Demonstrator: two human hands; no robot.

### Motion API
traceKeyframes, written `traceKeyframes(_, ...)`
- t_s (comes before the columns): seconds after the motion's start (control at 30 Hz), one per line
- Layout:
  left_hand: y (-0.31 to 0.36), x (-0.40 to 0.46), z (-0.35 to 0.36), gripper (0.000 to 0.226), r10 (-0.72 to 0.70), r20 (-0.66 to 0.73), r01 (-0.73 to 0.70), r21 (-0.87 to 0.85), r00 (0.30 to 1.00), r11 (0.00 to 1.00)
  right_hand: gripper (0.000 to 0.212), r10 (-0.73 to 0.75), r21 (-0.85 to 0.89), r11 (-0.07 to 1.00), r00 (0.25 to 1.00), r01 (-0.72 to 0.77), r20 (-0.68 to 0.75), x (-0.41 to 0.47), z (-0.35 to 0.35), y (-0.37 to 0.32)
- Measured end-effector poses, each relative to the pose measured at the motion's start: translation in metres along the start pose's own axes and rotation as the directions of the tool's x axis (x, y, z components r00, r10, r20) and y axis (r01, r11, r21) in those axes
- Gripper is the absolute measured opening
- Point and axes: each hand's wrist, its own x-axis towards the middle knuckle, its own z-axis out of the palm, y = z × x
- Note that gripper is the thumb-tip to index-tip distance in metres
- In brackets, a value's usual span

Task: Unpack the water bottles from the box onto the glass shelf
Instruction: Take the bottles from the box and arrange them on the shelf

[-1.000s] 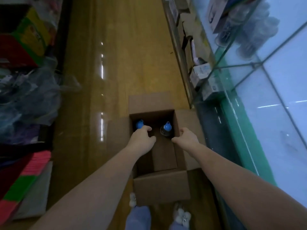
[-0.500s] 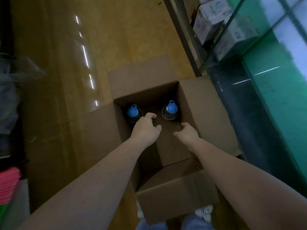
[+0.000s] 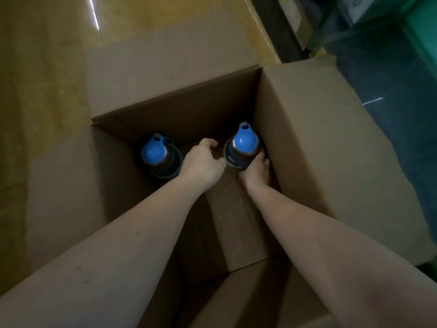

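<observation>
An open cardboard box point(image 3: 307, 138) stands on the floor below me. Two dark water bottles with blue caps stand upright at its far end. My right hand point(image 3: 256, 172) is down inside the box and grips the body of the right bottle point(image 3: 243, 144) from the near side. My left hand point(image 3: 203, 162) sits between the two bottles with loosely curled fingers. Its thumb side lies against the right bottle, and it holds nothing that I can see. The left bottle point(image 3: 153, 152) stands free beside that hand. The glass shelf is out of sight.
A folded cardboard insert point(image 3: 238, 223) lies on the box bottom under my forearms. The four box flaps spread outward. Glossy yellow-brown floor point(image 3: 42, 67) stretches to the left and ahead. A dark display-case base point(image 3: 378, 55) rises at the right.
My view has dropped much closer to the box. Both hands have gone deeper into it, the right hand closing round the right bottle and the left hand shifting rightward away from the left bottle.
</observation>
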Motion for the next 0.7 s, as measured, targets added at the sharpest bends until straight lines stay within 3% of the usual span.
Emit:
traceKeyframes(0.33, -0.026, 0.029, 0.022, 0.051, -0.013, -0.048, 0.011, -0.030, 0.999, 0.999, 0.098, -0.076, 0.299, 0.946, 0.981, 0.129, -0.180, 0.019, 0.032, -0.005)
traceKeyframes(0.53, -0.032, 0.031, 0.017, 0.052, -0.014, -0.079, 0.010, -0.049, 0.997, 0.999, 0.096, -0.213, 0.140, 0.960, 0.957, 0.243, -0.198, 0.032, 0.029, -0.015)
traceKeyframes(0.7, -0.030, 0.027, 0.015, 0.054, -0.010, -0.079, 0.005, -0.063, 0.997, 0.998, 0.093, -0.325, 0.152, 0.927, 0.936, 0.344, -0.138, 0.036, 0.029, -0.011)
